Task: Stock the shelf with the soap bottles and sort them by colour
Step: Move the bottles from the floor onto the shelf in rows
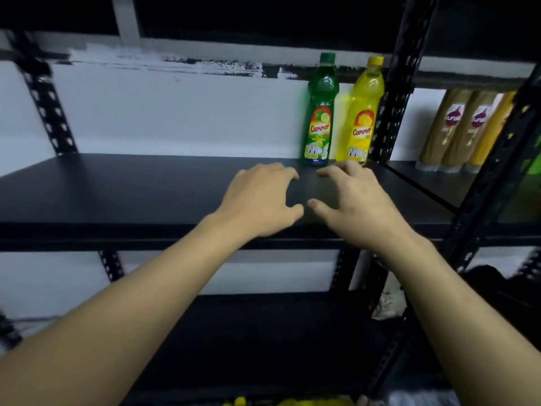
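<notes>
A green soap bottle stands upright at the back right of the black shelf board. A yellow soap bottle stands just to its right, against the shelf post. My left hand and my right hand hover side by side over the shelf in front of the two bottles. Both hands have loosely spread, slightly bent fingers and hold nothing. Neither hand touches a bottle. Yellow caps show at the bottom edge of the view.
A black perforated post bounds the shelf on the right. Beyond it, golden shampoo bottles stand in the neighbouring bay. A lower black shelf board lies below. The white wall is behind.
</notes>
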Motion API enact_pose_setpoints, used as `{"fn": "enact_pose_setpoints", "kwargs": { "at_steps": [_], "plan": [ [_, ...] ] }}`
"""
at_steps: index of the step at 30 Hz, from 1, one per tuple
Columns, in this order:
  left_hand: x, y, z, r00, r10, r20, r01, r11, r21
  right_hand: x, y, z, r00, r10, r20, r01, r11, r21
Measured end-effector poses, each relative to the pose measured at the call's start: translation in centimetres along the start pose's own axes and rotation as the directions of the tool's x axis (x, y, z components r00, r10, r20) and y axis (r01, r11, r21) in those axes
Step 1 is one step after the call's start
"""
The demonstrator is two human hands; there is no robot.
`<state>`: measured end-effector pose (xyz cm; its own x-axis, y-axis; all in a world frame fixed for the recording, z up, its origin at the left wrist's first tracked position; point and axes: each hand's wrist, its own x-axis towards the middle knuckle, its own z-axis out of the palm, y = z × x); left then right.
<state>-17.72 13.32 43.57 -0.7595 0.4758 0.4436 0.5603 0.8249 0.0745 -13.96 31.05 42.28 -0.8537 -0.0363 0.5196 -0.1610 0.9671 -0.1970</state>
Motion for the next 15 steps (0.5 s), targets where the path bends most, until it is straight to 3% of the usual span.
{"fn": "enact_pose_setpoints", "kwargs": {
  "at_steps": [3,9,12,15],
  "plan": [
    [-4.7,0.5,-0.6,0.999,-0.02,-0.044,0.018,0.999,-0.051,-3.4,-2.4,0.1,0.997,-0.079,-0.01,0.08,0.996,0.045],
    [-12.3,0.4,1.2,0.988,-0.083,-0.13,0.093,0.993,0.074,-10.4,-5.0,3.6,0.97,-0.197,-0.139,0.208,0.976,0.065],
    [-15.4,-0.5,4.0,0.988,-0.141,-0.057,0.146,0.984,0.103,-14.0,-5.0,7.4,0.985,-0.17,-0.041,0.173,0.982,0.074],
    [-19.1,-1.9,8.3,0.97,-0.218,0.111,0.209,0.975,0.08,-17.5,-4.2,12.1,0.985,-0.148,0.093,0.138,0.985,0.102]
  ]
}}
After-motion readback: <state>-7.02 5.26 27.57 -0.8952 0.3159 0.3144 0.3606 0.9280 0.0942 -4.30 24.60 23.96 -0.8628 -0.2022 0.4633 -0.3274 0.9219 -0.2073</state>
